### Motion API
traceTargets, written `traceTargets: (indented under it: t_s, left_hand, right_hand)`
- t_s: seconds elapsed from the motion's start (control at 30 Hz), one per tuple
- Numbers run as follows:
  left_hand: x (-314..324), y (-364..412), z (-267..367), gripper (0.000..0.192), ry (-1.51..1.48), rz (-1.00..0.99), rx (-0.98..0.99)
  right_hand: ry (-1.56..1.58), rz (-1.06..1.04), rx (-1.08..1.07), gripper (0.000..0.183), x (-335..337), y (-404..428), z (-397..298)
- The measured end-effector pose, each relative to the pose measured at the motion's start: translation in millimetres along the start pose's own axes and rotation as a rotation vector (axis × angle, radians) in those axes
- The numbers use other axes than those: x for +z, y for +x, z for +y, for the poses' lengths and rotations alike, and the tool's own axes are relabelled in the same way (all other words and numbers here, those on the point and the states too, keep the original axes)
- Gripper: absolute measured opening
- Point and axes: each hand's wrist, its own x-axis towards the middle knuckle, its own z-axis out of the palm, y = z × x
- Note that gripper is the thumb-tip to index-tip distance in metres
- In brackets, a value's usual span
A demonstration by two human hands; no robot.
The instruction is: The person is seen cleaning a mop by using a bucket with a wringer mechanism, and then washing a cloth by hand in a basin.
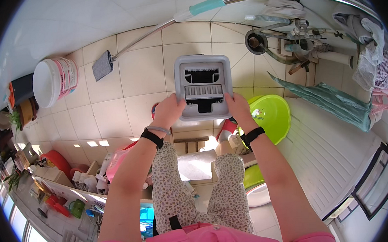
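Note:
A grey plastic flat-mop bucket (226, 81) is held out in front of me, its top facing up at the camera. Two dark openings and a ribbed white insert (203, 91) show inside its rim. My left hand (170, 109) grips the near left side, thumb on the rim. On the opposite side my right hand (239, 106) holds it the same way. The bucket hides part of the tiled floor, and its inside is too dark to read. Below it, a pale cloth (197, 164) lies between my legs, near a wooden piece (191, 140).
A flat mop with a grey pad (102, 66) slants across the far side. A white bucket (47, 83) stands left. Lime-green basin (275, 118), ribbed white panel (321, 152), hanging teal cloth (334, 106) and drain pipes (284, 57) are right. Cluttered shelving (87, 192) lines the left.

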Motion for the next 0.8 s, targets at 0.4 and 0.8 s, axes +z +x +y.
traceTargets:
  t_s: [0.4, 0.8]
  left_hand:
    - [-39, -15, 100, 0.044, -0.515, 0.139, 0.007]
    - [45, -34, 287, 0.068, -0.278, 0.126, 0.338]
  right_hand:
    - [0.934, -0.081, 0.177, 0.036, -45, -10, 6]
    - [1.747, -0.286, 0.356, 0.033, -94, -73, 7]
